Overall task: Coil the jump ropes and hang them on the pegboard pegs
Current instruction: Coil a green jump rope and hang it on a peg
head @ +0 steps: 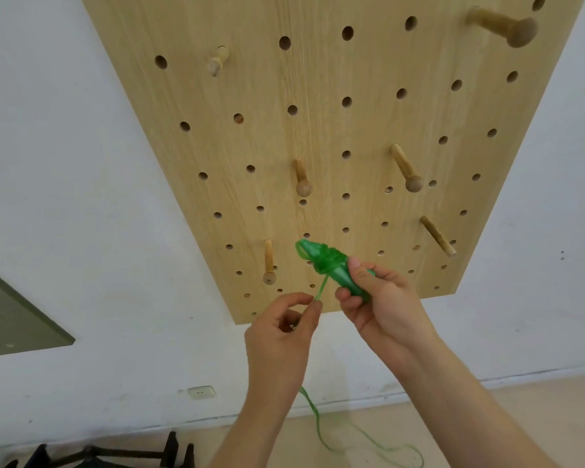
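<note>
So I'm winding the green jump rope [330,260] round its own handle [347,282], figuring a tight bundle will hang on a peg better than a floppy mess. My right hand [382,305] is curled round the lower half of the handle, thumb on top, with the tip aimed up at the pegboard [352,62]. My left hand [281,336] pinches the strand just below the wraps to hold tension, the other fingers loosely curled. The slack trails down past my left wrist onto the floor [504,410]. The nearest free peg [268,261] sits just left of the bundle.
</note>
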A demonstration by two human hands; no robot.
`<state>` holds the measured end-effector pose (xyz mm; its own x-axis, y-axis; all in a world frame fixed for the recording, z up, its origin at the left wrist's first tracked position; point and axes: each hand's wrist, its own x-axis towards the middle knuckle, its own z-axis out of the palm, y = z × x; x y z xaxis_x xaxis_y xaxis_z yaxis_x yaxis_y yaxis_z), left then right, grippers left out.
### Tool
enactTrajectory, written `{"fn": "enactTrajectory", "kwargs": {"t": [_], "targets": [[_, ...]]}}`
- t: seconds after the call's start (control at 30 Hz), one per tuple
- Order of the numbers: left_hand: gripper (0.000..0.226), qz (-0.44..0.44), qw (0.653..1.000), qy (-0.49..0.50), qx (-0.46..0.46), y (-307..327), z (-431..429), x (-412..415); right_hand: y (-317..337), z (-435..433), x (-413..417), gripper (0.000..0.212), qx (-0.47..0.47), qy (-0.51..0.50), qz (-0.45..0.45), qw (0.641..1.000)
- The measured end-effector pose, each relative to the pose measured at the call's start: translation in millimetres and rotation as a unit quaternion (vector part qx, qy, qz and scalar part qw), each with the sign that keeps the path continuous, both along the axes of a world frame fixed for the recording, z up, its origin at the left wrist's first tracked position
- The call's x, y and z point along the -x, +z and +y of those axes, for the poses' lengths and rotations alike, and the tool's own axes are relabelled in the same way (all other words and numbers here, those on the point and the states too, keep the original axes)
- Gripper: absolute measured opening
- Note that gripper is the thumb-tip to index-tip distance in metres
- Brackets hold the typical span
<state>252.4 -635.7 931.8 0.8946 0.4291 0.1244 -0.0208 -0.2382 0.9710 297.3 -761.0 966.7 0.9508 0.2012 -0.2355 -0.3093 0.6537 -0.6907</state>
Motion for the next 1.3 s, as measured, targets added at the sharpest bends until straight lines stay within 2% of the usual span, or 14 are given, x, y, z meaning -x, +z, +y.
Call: {"fn": "enactTrajectory", "kwargs": {"t": [0.13,0.23,0.3,0.37,0.47,0.53,0.57,0.63,0.73,0.83,0.9,1.07,1.23,1.3], "targets": [[0.01,-0.05,0.972,-0.002,-0.229,-6,9,-2,-2,4,0,0.009,-0.024,-0.007,0.03,0.999],[0.017,-0.075,0.952,-0.014,-0.296,-1,16,-3,-4,2,-3,0.012,0.042,-0.028,0.0,0.999],[0.011,-0.079,0.961,-0.025,-0.265,5,16,-2,-4,1,-5,0.015,0.11,-0.05,-0.031,0.992],[0.013,-0.04,0.986,-0.044,-0.156,11,14,-5,-4,3,-6,0.011,0.215,-0.084,-0.079,0.97],[0.005,0.028,0.995,-0.091,-0.016,18,7,-5,-7,8,-5,0.004,0.387,-0.131,-0.158,0.899],[0.008,0.029,0.992,-0.107,-0.058,18,6,-3,-12,10,-5,0.006,0.457,-0.156,-0.2,0.853],[0.011,0.009,0.985,-0.106,-0.135,17,8,-2,-14,9,-5,0.008,0.48,-0.166,-0.219,0.833],[0.009,-0.048,0.933,-0.081,-0.348,20,16,-1,-15,6,-8,0.009,0.509,-0.178,-0.252,0.804],[0.001,-0.129,0.803,-0.082,-0.576,27,24,-3,-15,5,-9,0.008,0.568,-0.178,-0.329,0.733],[0.022,-0.172,0.698,-0.097,-0.688,43,30,-5,-11,3,-6,0.01,0.631,-0.141,-0.417,0.639],[0.027,-0.19,0.673,-0.128,-0.703,59,38,-9,-7,-2,-3,0.011,0.645,-0.092,-0.455,0.607],[0.04,-0.142,0.681,-0.281,-0.661,86,47,-31,7,-7,3,0.013,0.636,0.057,-0.465,0.613],[0.02,-0.078,0.787,-0.317,-0.524,91,47,-34,24,-16,3,0.019,0.626,0.161,-0.426,0.633],[0.011,-0.022,0.85,-0.315,-0.422,97,46,-35,30,-19,2,0.013,0.599,0.19,-0.401,0.666]]}}
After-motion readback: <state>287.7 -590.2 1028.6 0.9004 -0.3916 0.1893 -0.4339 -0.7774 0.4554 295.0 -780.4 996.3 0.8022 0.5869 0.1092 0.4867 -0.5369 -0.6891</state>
